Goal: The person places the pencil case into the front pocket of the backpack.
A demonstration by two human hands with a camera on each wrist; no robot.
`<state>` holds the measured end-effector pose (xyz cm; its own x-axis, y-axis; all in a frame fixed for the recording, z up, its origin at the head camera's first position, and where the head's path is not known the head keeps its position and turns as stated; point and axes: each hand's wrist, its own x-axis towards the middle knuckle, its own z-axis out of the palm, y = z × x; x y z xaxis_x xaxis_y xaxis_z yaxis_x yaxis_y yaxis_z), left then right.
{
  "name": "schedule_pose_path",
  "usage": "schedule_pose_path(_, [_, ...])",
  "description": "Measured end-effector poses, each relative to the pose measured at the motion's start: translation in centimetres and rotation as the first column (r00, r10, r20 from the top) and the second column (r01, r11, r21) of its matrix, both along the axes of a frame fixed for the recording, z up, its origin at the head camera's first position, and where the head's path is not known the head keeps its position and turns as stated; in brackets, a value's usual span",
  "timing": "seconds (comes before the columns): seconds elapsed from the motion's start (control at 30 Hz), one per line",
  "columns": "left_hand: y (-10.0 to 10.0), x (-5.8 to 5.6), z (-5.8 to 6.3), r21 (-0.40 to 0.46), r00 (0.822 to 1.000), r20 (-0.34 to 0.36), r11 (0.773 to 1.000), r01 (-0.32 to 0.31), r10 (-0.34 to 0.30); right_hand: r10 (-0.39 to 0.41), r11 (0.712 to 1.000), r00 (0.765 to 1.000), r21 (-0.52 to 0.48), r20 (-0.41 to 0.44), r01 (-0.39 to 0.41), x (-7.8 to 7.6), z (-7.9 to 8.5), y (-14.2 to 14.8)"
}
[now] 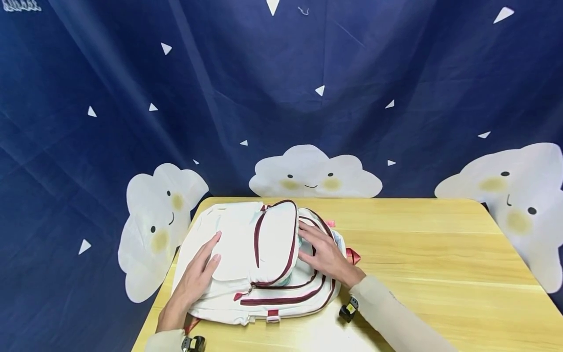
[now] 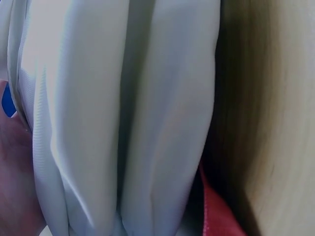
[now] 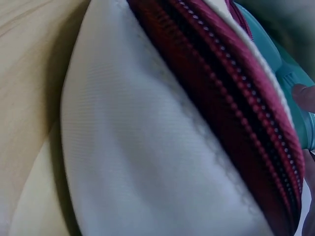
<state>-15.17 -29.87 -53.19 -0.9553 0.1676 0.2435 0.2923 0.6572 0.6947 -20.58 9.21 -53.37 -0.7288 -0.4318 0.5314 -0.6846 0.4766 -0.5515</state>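
A white backpack [image 1: 233,244] with dark red zips lies on the table. My left hand [image 1: 193,278] rests on its left part, fingers extended over the fabric. At the opening of the front pocket [image 1: 277,239], my right hand [image 1: 323,252] reaches in under the raised flap. There it grips a smooth teal object [image 3: 290,73], with the thumb [image 3: 304,97] on one side and a finger lower down. Most of the teal object is hidden by the pocket, so its kind cannot be made out. In the left wrist view, white folds [image 2: 167,118] of the backpack fill the middle.
The wooden table [image 1: 418,254] extends to the right of the backpack. A red zip pull [image 1: 238,296] and a red strap piece [image 1: 352,256] stick out from the bag. Behind the table hangs a dark blue cloth [image 1: 281,73] with clouds.
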Motion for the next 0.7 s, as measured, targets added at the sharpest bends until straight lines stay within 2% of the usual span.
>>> schedule_pose_path(0.43, [-0.08,0.16,-0.13,-0.007,1.0,-0.017,1.0,-0.014,0.014,-0.001,1.0,0.999,0.008,-0.037,0.001,-0.01,0.0,-0.41])
schedule_pose_path(0.7, [0.19,0.1,0.12,-0.016,1.0,-0.014,1.0,-0.023,0.022,-0.002,1.0,1.0,0.011,-0.016,0.002,0.06,0.02,-0.26])
